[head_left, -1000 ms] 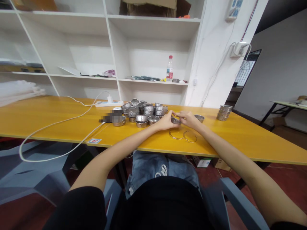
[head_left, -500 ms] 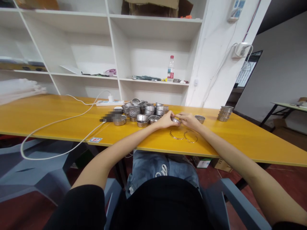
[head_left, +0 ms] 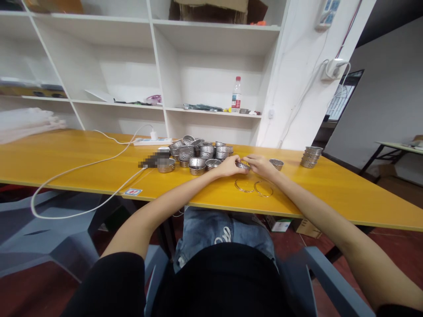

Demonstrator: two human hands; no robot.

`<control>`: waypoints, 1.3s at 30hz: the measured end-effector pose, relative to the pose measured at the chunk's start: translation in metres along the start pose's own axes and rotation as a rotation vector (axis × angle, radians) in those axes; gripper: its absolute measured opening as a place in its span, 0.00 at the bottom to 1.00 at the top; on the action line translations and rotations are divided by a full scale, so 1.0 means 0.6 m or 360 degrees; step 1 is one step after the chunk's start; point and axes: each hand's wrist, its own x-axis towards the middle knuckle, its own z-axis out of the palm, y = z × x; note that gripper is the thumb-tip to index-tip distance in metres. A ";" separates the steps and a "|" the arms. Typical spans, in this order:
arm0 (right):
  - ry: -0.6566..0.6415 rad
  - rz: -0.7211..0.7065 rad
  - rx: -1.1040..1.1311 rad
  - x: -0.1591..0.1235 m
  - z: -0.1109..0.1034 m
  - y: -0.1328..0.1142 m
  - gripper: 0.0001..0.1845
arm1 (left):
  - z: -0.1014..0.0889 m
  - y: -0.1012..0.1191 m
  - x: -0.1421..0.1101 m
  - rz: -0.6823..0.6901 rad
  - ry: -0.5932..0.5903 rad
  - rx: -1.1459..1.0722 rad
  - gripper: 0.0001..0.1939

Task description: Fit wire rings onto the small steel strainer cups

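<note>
At the middle of the yellow table [head_left: 330, 193], both hands are meeting over one small metal cup [head_left: 243, 166], which is sitting just above the tabletop between them. The left hand [head_left: 228, 166] is curling narrowly around the cup's left side, fingers bent and thumb up against its rim. The right hand [head_left: 261, 165] is closing in from the other side, fingertips pinching the rim, fingers only slightly parted. The cup is round, shallow and shiny, seemingly perforated like the others, though it is too small to tell for sure. Just in front of the hands, two thin wire rings [head_left: 254, 186] are lying flat on the table, side by side and touching or nearly so. Left of the hands, a pile [head_left: 198, 154] of like cups is spreading out, steel-grey, with rows of small holes in their walls, some stacked, some tipped. One single cup [head_left: 276, 164] is standing just right of the right hand, and a neat stack [head_left: 310, 156] is standing well apart further right. A white cable [head_left: 82, 169] is looping across the smooth table to a power strip [head_left: 152, 141] behind the pile. Behind it all, white shelves [head_left: 214, 66] are holding a clear bottle [head_left: 235, 94] with a red label.
</note>
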 end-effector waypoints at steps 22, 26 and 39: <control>-0.0130 -0.0137 -0.0052 0.009 -0.012 -0.003 0.19 | -0.004 0.014 -0.003 -0.0014 0.0030 0.0000 0.27; -0.0116 -0.0181 -0.0096 0.008 -0.013 -0.003 0.20 | -0.006 0.014 -0.003 -0.0004 0.0017 -0.0003 0.27; -0.0090 -0.0053 0.0030 0.002 -0.011 -0.010 0.21 | -0.003 0.006 -0.006 0.0029 0.0005 -0.0077 0.28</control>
